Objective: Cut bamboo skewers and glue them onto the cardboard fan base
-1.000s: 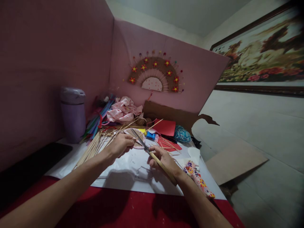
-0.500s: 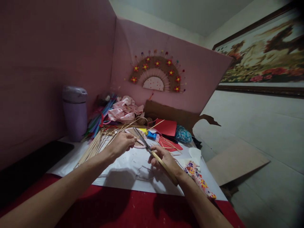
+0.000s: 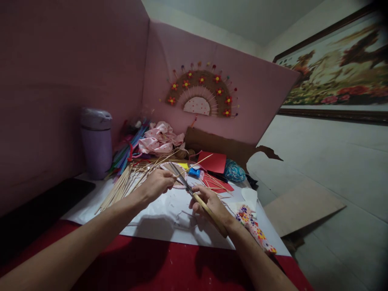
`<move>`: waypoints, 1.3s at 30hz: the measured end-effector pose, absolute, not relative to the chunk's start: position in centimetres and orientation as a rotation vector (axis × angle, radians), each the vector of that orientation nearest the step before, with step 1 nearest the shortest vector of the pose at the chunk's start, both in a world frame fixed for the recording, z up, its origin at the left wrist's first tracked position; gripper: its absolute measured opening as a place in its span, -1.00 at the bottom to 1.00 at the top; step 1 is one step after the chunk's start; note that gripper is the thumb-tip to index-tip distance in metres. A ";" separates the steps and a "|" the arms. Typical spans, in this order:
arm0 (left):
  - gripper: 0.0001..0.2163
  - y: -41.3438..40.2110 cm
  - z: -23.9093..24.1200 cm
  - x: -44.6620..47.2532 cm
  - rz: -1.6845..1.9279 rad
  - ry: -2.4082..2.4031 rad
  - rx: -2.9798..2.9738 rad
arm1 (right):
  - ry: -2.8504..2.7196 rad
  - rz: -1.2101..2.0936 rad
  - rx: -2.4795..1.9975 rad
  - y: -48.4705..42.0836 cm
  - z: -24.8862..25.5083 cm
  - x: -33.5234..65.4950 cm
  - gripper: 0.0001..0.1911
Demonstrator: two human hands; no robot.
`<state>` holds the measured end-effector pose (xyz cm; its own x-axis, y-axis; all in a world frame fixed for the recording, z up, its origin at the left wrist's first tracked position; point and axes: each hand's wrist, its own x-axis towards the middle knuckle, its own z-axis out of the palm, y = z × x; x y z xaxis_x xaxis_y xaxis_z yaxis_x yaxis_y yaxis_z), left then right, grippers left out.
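Over the white sheet, my left hand (image 3: 158,182) is closed, pinching a thin wooden stick (image 3: 195,164) near its lower end. The stick slants up to the right, across the blades of a pair of scissors (image 3: 209,210). Those scissors are in my right hand (image 3: 210,201), fingers curled round the pale yellow handles, blades pointing up and left toward my left fingertips. Whether the blades touch the stick I cannot tell. Just behind the blades lies a round cardboard piece with a pale pink rim (image 3: 178,184), partly hidden by my left hand.
Many loose sticks (image 3: 117,190) lie left of my left hand. Behind are crumpled pink cloth (image 3: 160,137), red sheets (image 3: 212,161) and blue yarn (image 3: 235,171). A purple tumbler (image 3: 96,145) stands at left; flowered fabric (image 3: 253,228) lies by my right forearm. Pink boards rise behind.
Both hands keep nearly the same pose, with the stick and scissors still held. The view has shifted very slightly.
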<state>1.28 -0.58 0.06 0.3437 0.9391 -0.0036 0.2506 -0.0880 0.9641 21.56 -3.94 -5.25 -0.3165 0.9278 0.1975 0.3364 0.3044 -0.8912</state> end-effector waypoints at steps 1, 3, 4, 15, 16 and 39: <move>-0.85 -0.6 0.0 1.3 0.841 1.105 1.583 | -1.811 0.994 -1.130 -3.9 -5.3 21.5 -0.49; -0.86 -0.5 0.0 1.3 0.848 1.104 1.598 | -1.800 0.996 -1.128 -4.0 -5.3 21.4 -0.49; -0.86 -0.5 -0.1 1.3 0.852 1.101 1.605 | -1.793 0.994 -1.127 -4.0 -5.2 21.3 -0.49; -0.84 -0.4 -0.7 1.3 0.974 1.073 1.802 | -1.683 0.977 -1.174 -4.5 -4.7 20.5 -0.56; -0.82 -0.4 -0.8 1.4 1.006 1.097 1.882 | -1.679 0.960 -1.180 -4.5 -4.7 20.4 -0.56; -0.77 -1.7 -0.8 1.0 1.355 1.353 2.178 | -1.564 0.918 -1.111 -5.1 -5.8 18.8 -0.54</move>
<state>1.02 -1.75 -0.80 0.1410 0.8023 0.5801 0.5787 -0.5421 0.6092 18.78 -5.07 -5.78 -0.1107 0.9535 0.2805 0.2203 0.2987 -0.9286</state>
